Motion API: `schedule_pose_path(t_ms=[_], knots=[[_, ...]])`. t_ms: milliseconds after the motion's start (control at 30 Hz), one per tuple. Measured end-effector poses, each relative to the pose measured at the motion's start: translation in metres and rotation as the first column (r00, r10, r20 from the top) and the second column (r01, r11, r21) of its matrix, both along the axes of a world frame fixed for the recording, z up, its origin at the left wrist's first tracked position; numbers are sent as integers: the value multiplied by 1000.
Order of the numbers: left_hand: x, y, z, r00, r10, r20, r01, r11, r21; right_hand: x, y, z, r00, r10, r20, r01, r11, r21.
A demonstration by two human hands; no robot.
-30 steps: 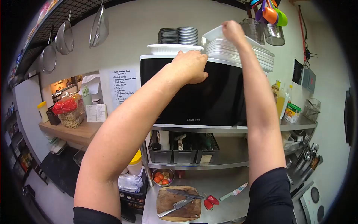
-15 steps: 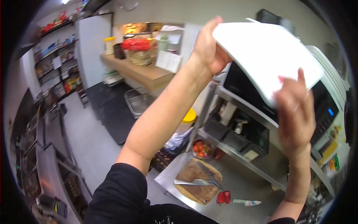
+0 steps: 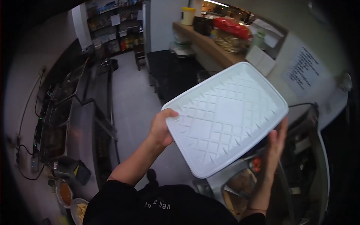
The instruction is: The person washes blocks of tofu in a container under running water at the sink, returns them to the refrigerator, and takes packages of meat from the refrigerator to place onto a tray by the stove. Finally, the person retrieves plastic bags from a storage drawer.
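A white rectangular plastic tray (image 3: 229, 108) with a ribbed grid pattern on its bottom is tilted in front of me, its hollow side facing up and nothing in it. At its left corner, my left hand (image 3: 162, 128) is closed on the rim, thumb on the inside and the other fingers hidden underneath. My right hand (image 3: 276, 144) supports the opposite long side from below and outside; its fingers are partly hidden behind the rim. Below the tray, a worn cutting board (image 3: 240, 183) lies on the metal worktop, partly covered by my right forearm.
Tomatoes (image 3: 256, 164) sit beside the cutting board. Ahead, a wooden ledge (image 3: 210, 43) holds a yellow-lidded tub (image 3: 188, 15) and a red-topped bag (image 3: 232, 28). Metal cooking equipment (image 3: 80, 123) lines the left, with a bowl of orange sauce (image 3: 65, 194) nearby. Grey floor (image 3: 129, 101) runs between.
The tray has come down from the stack above the microwave and swung left, turning its hollow side up. My view has turned left. My right hand has moved to the tray's edge.
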State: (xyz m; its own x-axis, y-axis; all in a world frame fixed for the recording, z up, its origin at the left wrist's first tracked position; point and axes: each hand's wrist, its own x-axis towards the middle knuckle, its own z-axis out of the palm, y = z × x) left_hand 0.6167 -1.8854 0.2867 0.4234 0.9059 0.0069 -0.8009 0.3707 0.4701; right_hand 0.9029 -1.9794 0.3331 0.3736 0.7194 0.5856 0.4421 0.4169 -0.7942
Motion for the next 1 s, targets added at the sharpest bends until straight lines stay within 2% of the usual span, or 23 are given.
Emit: schedule_pose_path(t_ms=[33, 100, 167, 300, 367, 433, 500, 533, 600, 633, 700, 767, 800, 833, 900, 933, 967, 1000], knots=[[-29, 13, -17, 1000, 15, -14, -15, 1000, -18, -13, 34, -36, 959, 178, -220, -203, 974, -101], [-88, 39, -50, 945, 254, -203, -268, 962, -44, -48, 93, -118, 834, 319, -450, -467, 843, -268], [-140, 71, -82, 903, 321, -286, -344, 939, -30, -139, 139, -136, 570, 329, -753, -601, 792, -109], [-212, 130, -136, 779, 389, -491, -451, 893, -8, -237, 240, -170, 548, 197, -813, -592, 778, -211], [-240, 166, -154, 745, 361, -561, -456, 889, -33, -263, 288, -182, 640, 189, -745, -530, 810, -250], [-252, 193, -167, 716, 323, -619, -450, 891, -56, -273, 318, -187, 646, 175, -743, -529, 805, -271], [-269, 232, -176, 719, 203, -665, -367, 923, -115, -286, 357, -194, 689, 191, -700, -521, 802, -293], [-281, 257, -182, 713, 212, -668, -379, 918, -113, -296, 382, -199, 697, 166, -698, -499, 811, -306], [-299, 305, -193, 712, 102, -695, -267, 955, -133, -313, 437, -213, 680, 174, -712, -522, 797, -304], [-310, 331, -196, 709, 114, -696, -275, 953, -124, -319, 467, -222, 672, 170, -721, -533, 787, -311], [-326, 372, -200, 722, 21, -692, -175, 973, -153, -329, 520, -242, 659, 187, -729, -569, 758, -320], [-347, 423, -197, 726, 41, -687, -200, 968, -154, -354, 586, -245, 646, 121, -754, -580, 719, -382], [-361, 451, -191, 724, 37, -689, -201, 966, -160, -371, 621, -244, 556, 126, -822, -629, 710, -317], [-375, 478, -178, 710, 63, -701, -238, 959, -155, -393, 654, -243, 536, 146, -831, -659, 688, -304], [-397, 530, -153, 698, 134, -703, -296, 948, -113, -432, 715, -241, 404, 131, -905, -741, 627, -240], [-410, 556, -145, 680, 198, -706, -326, 944, -50, -454, 745, -239, 399, 102, -911, -769, 578, -273], [-424, 579, -143, 683, 203, -702, -342, 938, -61, -476, 775, -243, 348, 159, -924, -817, 535, -215], [-441, 604, -141, 618, 301, -726, -434, 901, 4, -498, 805, -243, 338, 157, -928, -850, 473, -230]])
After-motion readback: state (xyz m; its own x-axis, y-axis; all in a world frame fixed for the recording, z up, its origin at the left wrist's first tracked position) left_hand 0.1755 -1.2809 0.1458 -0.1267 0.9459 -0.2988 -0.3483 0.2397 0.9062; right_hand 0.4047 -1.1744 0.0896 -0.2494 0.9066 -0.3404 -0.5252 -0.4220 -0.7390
